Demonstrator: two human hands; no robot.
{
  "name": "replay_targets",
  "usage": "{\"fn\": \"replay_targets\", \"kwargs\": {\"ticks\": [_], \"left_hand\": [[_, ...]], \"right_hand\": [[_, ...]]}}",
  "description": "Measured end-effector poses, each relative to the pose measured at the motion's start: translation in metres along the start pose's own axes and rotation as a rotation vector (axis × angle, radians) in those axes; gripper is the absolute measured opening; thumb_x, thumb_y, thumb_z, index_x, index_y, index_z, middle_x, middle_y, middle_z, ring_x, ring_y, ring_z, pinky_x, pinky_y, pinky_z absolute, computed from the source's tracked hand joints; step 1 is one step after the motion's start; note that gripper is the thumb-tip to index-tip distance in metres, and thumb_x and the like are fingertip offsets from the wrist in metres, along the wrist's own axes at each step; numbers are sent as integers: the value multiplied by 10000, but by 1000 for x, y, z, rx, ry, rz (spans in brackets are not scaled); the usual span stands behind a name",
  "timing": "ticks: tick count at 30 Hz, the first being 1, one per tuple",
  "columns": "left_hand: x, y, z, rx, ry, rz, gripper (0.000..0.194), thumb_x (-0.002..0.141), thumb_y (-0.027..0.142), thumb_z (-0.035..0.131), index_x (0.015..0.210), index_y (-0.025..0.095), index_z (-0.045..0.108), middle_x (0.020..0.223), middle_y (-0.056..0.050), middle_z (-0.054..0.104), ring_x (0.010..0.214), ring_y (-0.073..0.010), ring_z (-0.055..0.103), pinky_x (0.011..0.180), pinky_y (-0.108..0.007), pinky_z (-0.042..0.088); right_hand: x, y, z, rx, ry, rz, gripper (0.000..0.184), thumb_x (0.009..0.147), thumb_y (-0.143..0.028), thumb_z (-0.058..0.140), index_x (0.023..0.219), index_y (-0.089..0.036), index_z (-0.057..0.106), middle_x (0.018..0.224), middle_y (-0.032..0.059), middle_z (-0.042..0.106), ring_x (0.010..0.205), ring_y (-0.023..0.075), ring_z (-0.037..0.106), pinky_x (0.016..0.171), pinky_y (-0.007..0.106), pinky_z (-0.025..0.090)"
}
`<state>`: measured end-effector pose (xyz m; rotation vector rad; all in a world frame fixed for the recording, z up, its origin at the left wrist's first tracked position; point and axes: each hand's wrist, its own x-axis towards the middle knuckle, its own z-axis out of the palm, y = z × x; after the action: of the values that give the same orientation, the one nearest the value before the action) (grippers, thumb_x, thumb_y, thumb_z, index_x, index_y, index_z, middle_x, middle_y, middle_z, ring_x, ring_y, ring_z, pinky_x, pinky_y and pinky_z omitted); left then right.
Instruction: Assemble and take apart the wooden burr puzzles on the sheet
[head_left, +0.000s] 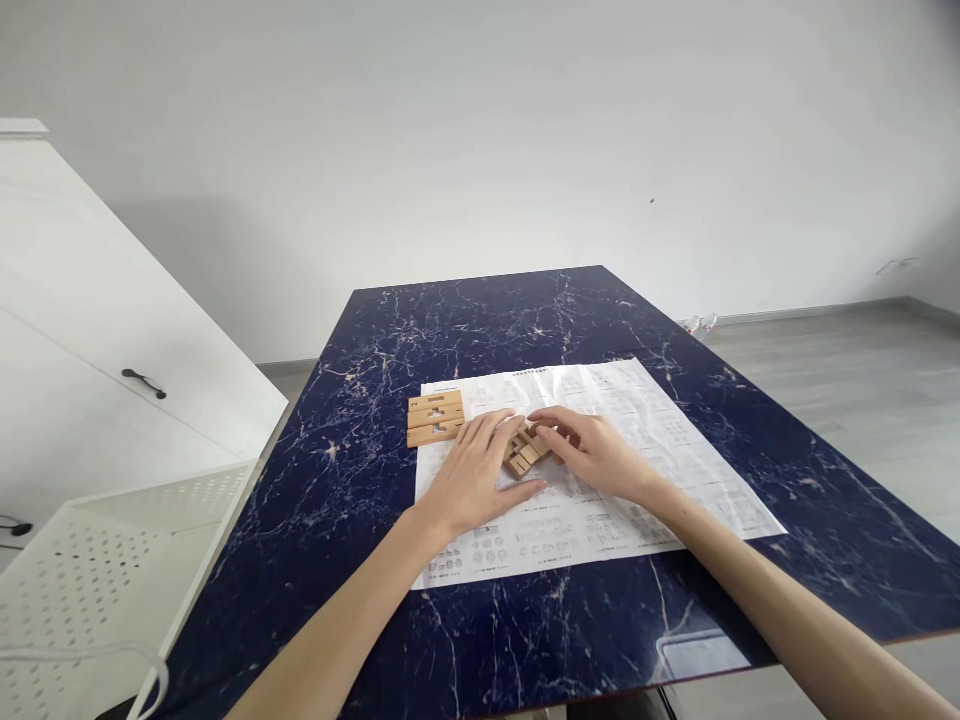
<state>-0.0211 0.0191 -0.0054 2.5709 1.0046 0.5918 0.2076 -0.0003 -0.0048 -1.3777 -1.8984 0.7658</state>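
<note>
Touching wooden pieces (526, 455), right hand (592, 452) half-open

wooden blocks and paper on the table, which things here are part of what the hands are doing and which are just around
In use:
- left hand
- right hand
- notched wooden assembly between them
- printed sheet under it, probably the guide

Just around:
- white cabinet
- perforated white bin
- dark blue table, only as support

Unclear: wooden bars beside the left hand, probably spare pieces
</note>
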Motion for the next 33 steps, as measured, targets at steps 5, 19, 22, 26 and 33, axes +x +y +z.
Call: {"fn": "replay_targets", "kwargs": {"ticks": [5, 19, 22, 26, 33], "left_hand": [[1, 1, -1, 15, 10, 48, 641, 986, 663, 618, 1462, 254, 492, 1515, -133, 564, 1409, -355, 520, 1174, -589, 450], [2, 8, -3, 38, 29, 151, 326, 983, 383, 670, 1281, 256, 650, 1319, -71, 707, 1266, -307, 601, 1133, -551, 468], [1, 9, -2, 76, 63, 114, 277, 948, 432, 712, 1129, 223, 688, 1229, -83, 721, 1186, -309, 628, 1088, -553, 485], [1, 10, -3, 134, 129, 84, 108, 948, 290, 647, 1007, 203, 672, 1101, -90, 708, 1059, -292, 641, 1009, -530, 515], [-1, 10, -4, 198, 161, 53, 229, 847, 62, 550, 991, 217, 640, 1014, -64, 717, 996, -282, 671, 933, -507, 505]], "right_hand": [[-1, 1, 6, 109, 24, 34, 277, 1089, -375, 428, 1217, -228, 626, 870, 36, 796, 620, 185, 679, 642, 339, 540], [0, 1, 10, -65, 131, -17, 199, 1032, -304, 490, 1184, -223, 588, 903, 38, 799, 612, 188, 682, 613, 332, 486], [0, 2, 10, -72, 127, -8, 192, 1027, -295, 489, 1181, -224, 580, 926, 42, 802, 601, 184, 666, 614, 336, 482], [0, 2, 9, -68, 82, -17, 200, 1037, -287, 476, 1200, -220, 570, 924, 49, 799, 602, 183, 662, 610, 335, 487], [0, 4, 10, -82, 82, -30, 193, 1024, -245, 475, 1190, -212, 569, 889, 34, 786, 615, 177, 659, 628, 335, 497]]}}
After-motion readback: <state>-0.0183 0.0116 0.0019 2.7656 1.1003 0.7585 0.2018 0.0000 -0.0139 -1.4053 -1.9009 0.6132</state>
